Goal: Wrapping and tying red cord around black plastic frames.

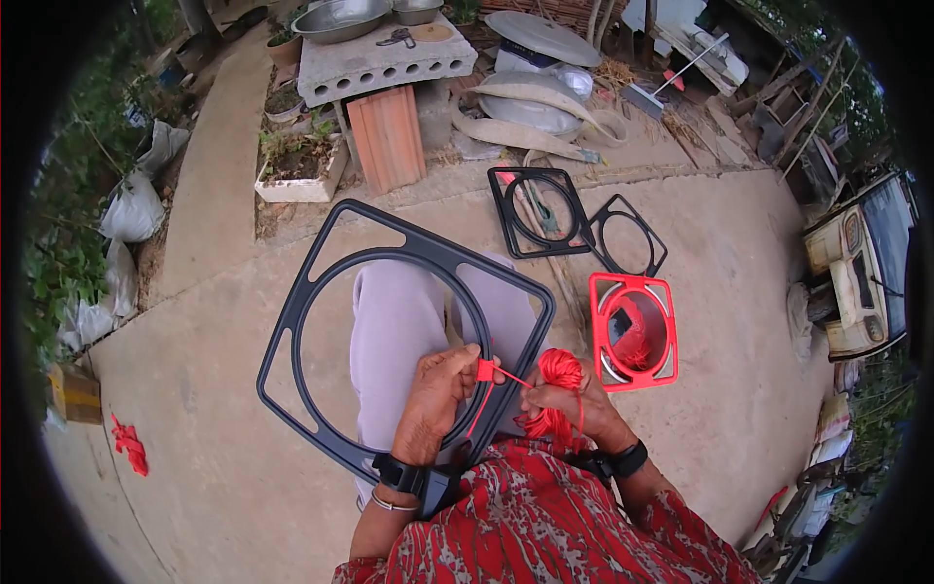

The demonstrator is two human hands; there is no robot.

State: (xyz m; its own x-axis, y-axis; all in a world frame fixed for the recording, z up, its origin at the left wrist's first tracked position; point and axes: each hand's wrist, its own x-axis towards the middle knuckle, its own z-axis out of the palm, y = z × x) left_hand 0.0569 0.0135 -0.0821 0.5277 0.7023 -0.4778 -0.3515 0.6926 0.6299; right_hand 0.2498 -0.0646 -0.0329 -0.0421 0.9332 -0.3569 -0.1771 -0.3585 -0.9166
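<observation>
Large black plastic frame point(321, 292) — square outline with rounded corners and a round inner ring — rests tilted across the seated person's lap, its lower edge near the waist. Left hand point(443, 384) lies on the inner ring at its lower right, fingers pinched together on the end of a red cord point(501, 375), pressing it to the ring. Right hand point(574, 404) sits just beside it, closed around a bundle of the same red cord point(556, 370); a short taut length runs between the two hands.

Progress, as judged: barely begun. The ring shows bare black all round, with cord only at the one spot under the left fingers — nearly all the wrapping is left.

Both forearms come in from the lower edge, wrists bent inward, dark bands on each.

On the concrete ground to the right lie a red frame point(632, 331) of the same shape and two smaller black frames point(540, 214), well apart from the hands.
</observation>
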